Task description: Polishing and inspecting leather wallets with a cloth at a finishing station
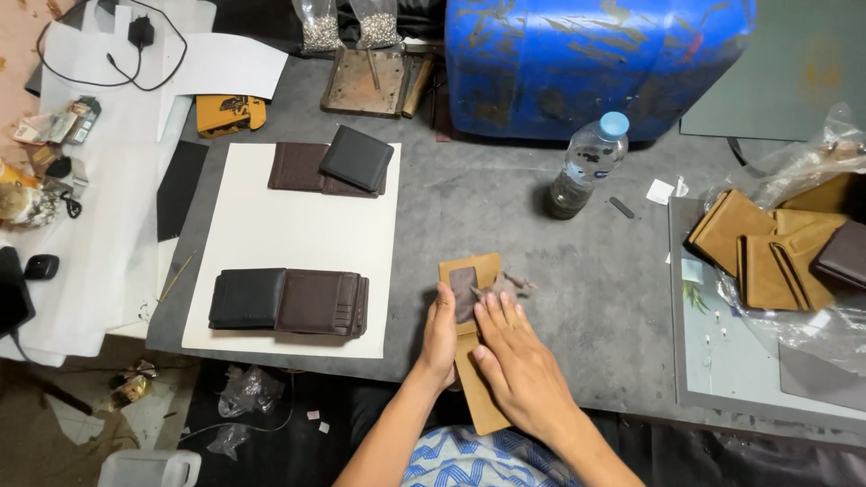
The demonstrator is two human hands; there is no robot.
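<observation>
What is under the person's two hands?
A tan leather piece with a grey patch lies under the left hand and right hand. Its middle is covered.

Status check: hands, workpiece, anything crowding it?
Left hand steadies tan leather strip. Right hand presses flat on it, by grey patch. Clear plastic bottle stands apart.

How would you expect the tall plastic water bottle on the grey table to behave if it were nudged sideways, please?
The water bottle stands upright, tall over a narrow base, so it probably tips easily. It looks mostly empty, so likely light. Once down, its round body could roll across the flat table.
</observation>
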